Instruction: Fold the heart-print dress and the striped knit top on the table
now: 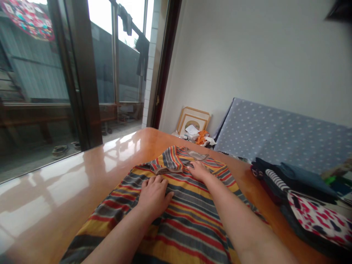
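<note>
A long-sleeved striped shirt [189, 220] in yellow, red and dark grey lies spread on the glossy wooden table [126, 161], its collar end away from me. One striped piece with a brown-edged opening is turned over near the collar. My left hand [154, 194] rests palm down on the cloth just below that edge, thumb apart and fingers slightly bent. Farther up, my right hand [199, 170] lies on the shirt close to the neckline, its fingers stretched out. Neither hand has visibly gathered any fabric.
Folded clothes [302, 187] are piled along the table's right side. Behind them stands a blue dotted cloth cover [277, 128]. Picture frames [192, 119] lean against the wall beyond the far corner. Glass doors [82, 80] run along the left.
</note>
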Tool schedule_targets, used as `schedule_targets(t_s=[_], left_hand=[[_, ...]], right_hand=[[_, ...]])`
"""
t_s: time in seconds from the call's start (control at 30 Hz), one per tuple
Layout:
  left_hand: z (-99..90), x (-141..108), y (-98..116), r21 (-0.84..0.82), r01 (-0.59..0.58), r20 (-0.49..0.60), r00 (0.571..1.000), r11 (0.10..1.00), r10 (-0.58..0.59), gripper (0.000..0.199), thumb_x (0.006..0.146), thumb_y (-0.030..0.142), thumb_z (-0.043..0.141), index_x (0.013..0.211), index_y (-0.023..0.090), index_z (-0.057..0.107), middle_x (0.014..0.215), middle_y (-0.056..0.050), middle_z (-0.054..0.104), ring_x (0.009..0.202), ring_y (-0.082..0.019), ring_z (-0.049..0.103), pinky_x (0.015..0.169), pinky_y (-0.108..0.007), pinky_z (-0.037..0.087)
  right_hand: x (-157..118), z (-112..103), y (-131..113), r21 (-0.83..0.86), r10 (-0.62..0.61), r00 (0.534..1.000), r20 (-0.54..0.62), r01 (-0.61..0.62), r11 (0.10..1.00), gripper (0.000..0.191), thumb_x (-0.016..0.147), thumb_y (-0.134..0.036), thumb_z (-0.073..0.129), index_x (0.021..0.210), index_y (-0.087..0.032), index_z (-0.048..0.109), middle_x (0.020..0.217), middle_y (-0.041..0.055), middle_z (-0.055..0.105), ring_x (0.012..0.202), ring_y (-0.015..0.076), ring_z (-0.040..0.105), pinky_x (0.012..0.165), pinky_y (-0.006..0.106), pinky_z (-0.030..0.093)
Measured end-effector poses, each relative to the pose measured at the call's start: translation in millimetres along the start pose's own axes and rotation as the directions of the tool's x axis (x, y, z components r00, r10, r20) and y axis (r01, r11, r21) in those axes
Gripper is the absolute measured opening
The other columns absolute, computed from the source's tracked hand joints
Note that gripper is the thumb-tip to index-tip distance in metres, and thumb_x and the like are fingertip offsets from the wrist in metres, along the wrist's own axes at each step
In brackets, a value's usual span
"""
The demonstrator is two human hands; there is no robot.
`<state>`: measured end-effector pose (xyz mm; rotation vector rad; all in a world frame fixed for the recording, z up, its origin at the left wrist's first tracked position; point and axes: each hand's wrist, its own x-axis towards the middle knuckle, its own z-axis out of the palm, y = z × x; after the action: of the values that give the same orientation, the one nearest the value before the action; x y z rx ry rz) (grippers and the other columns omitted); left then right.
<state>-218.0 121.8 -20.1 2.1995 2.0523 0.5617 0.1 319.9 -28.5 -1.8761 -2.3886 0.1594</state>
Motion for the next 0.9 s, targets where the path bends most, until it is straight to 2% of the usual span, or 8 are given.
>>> schedule_targets(t_s=[0.1, 0.3, 0.4, 0.5, 0.67, 0.9], left_hand=[[-0.5, -0.5, 0.0, -0.001, 0.016, -0.002, 1.0, 1.0, -0.016, 0.042, 0.089, 0.053, 0.054, 0.119, 0.027, 0.067, 0.13, -0.012, 0.062, 0.124, -0.036, 0.052, 0.102, -0.054, 0.037], [0.9, -0.6, 0.4, 0.017, 0.024, -0.011, 1.0, 1.0, -0.024, 0.041, 0.089, 0.054, 0.054, 0.117, 0.027, 0.067, 0.131, -0.012, 0.062, 0.124, -0.036, 0.051, 0.103, -0.054, 0.037], [2.2, -0.5, 0.0, 0.028, 0.012, -0.023, 1.0, 1.0, -0.011, 0.04, 0.09, 0.055, 0.053, 0.115, 0.027, 0.067, 0.129, -0.012, 0.062, 0.123, -0.036, 0.052, 0.102, -0.054, 0.037], [2.5, -0.3, -0.4, 0.038, -0.008, -0.041, 0.999, 0.999, 0.01, 0.039, 0.092, 0.055, 0.052, 0.114, 0.027, 0.067, 0.126, -0.012, 0.063, 0.12, -0.036, 0.053, 0.1, -0.053, 0.037], [-0.4, 2.0, 0.3, 0.039, -0.038, -0.073, 0.997, 0.999, 0.04, 0.038, 0.094, 0.053, 0.049, 0.115, 0.026, 0.067, 0.119, -0.012, 0.065, 0.113, -0.033, 0.057, 0.091, -0.047, 0.042], [-6.5, 3.2, -0.1, 0.03, -0.081, -0.056, 0.995, 0.996, 0.082, 0.035, 0.097, 0.049, 0.043, 0.1, 0.025, 0.069, 0.104, -0.009, 0.07, 0.098, -0.028, 0.063, 0.082, -0.037, 0.045]], right_hand=[[3.2, 3.4, -6.5, 0.014, -0.007, 1.0, -0.025, 0.008, 1.0, 0.056, 0.095, -0.06, 0.047, 0.138, -0.027, 0.059, 0.149, 0.0129, 0.052, 0.134, 0.0349, 0.049, 0.109, 0.05, 0.036], [3.5, 7.9, -12.6, 0.084, -0.068, 0.994, -0.082, 0.074, 0.994, 0.052, 0.095, -0.055, 0.051, 0.136, -0.024, 0.061, 0.146, 0.0122, 0.056, 0.131, 0.0292, 0.052, 0.109, 0.042, 0.037], [-1.6, 1.6, -6.6, 0.126, -0.083, 0.986, -0.143, 0.101, 0.987, 0.047, 0.095, -0.051, 0.052, 0.129, -0.023, 0.066, 0.139, 0.0115, 0.062, 0.125, 0.0265, 0.057, 0.105, 0.037, 0.04], [-12.8, -10.4, 7.1, 0.167, -0.097, 0.974, -0.205, 0.132, 0.977, 0.037, 0.096, -0.045, 0.049, 0.114, -0.023, 0.072, 0.123, 0.0094, 0.071, 0.113, 0.0236, 0.062, 0.096, 0.031, 0.043], [-44.7, -31.9, 43.3, 0.229, -0.044, 0.955, -0.293, 0.115, 0.967, 0.036, 0.095, -0.04, 0.045, 0.088, -0.021, 0.074, 0.093, 0.0062, 0.076, 0.09, 0.0212, 0.066, 0.079, 0.027, 0.046], [-123.9, -54.5, 84.5, 0.333, 0.076, 0.949, -0.305, 0.032, 0.942, 0.033, 0.089, -0.042, 0.049, 0.085, -0.021, 0.074, 0.08, 0.0023, 0.074, 0.074, 0.0188, 0.064, 0.065, 0.025, 0.042]])
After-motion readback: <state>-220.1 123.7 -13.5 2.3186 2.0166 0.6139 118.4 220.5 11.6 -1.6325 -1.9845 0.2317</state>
